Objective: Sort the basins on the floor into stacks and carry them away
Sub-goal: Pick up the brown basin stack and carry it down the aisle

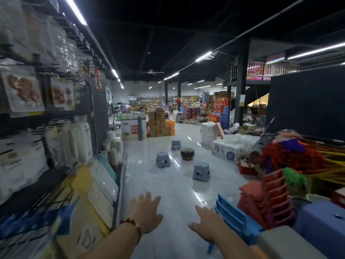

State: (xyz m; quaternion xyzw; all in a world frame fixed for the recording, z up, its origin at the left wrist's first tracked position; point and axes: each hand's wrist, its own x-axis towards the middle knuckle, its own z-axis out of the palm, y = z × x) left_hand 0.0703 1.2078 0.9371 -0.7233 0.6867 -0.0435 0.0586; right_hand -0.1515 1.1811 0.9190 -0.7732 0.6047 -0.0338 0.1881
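Shop aisle, head view. Left hand (pixel 144 214) and right hand (pixel 207 224) reach forward over the floor (pixel 173 199), fingers spread, holding nothing. The only basins visible, a dark stack (pixel 187 153), stand well ahead on the tiles among three grey stools (pixel 163 159). Judged step: approach. To do it well, walk between the stools, crouch, and grip the stack at opposite rims with both hands before lifting.

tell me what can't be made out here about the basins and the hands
Head view:
- Brown basin stack: too small and far to count the basins.
- Right hand: fingertips hidden behind the blue stools.
- Left shelf goods: smeared by motion blur, labels unreadable.
- Left hand: holds nothing; palm faces away, unseen.
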